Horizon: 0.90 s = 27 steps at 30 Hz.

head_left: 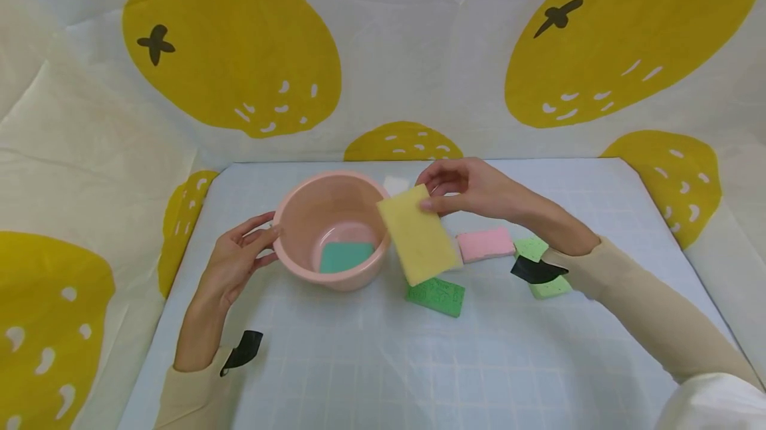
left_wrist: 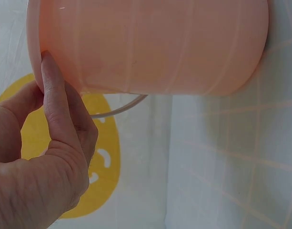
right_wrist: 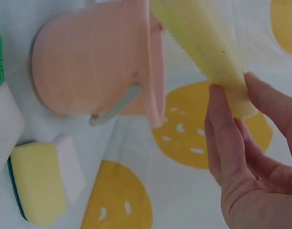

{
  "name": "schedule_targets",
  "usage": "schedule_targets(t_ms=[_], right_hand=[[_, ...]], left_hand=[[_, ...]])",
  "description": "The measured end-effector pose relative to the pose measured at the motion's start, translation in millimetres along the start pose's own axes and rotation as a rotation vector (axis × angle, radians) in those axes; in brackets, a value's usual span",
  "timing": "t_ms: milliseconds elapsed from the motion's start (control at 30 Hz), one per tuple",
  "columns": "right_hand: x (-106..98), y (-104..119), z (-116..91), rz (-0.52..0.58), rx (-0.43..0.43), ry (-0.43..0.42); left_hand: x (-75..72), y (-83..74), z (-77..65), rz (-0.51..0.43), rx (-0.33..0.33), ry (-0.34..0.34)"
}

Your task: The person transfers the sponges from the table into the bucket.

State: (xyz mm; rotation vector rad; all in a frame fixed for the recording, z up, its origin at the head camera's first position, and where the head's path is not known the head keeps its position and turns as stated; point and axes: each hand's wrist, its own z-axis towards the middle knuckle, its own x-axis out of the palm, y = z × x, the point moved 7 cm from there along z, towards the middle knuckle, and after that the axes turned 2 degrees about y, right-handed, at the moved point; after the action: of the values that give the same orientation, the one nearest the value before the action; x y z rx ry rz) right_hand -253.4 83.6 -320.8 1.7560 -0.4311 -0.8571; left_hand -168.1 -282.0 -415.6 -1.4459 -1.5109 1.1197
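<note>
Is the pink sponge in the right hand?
No, the head view shows the right hand pinching the yellow sponge, while the pink sponge lies on the table.

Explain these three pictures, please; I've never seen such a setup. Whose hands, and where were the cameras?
There is no machine arm here, just one person's two bare hands. The wide picture comes from a camera on the head, looking down; the other two come from cameras on the wrists. The left hand holds a pink bucket by its rim; a teal pad lies inside. The right hand pinches a yellow sponge near that rim. On the table lie a green sponge, a pink sponge and something pale green, partly hidden by the right arm.
</note>
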Motion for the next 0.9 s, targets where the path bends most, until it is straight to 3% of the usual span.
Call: schedule_targets(t_ms=[633, 900], right_hand=[[16, 16, 41, 0.211, -0.028, -0.066], [25, 15, 59, 0.204, -0.023, -0.075]], left_hand=[[-0.8, 0.3, -1.1, 0.014, -0.021, -0.022], [-0.3, 1.9, -1.0, -0.004, -0.022, -0.011]])
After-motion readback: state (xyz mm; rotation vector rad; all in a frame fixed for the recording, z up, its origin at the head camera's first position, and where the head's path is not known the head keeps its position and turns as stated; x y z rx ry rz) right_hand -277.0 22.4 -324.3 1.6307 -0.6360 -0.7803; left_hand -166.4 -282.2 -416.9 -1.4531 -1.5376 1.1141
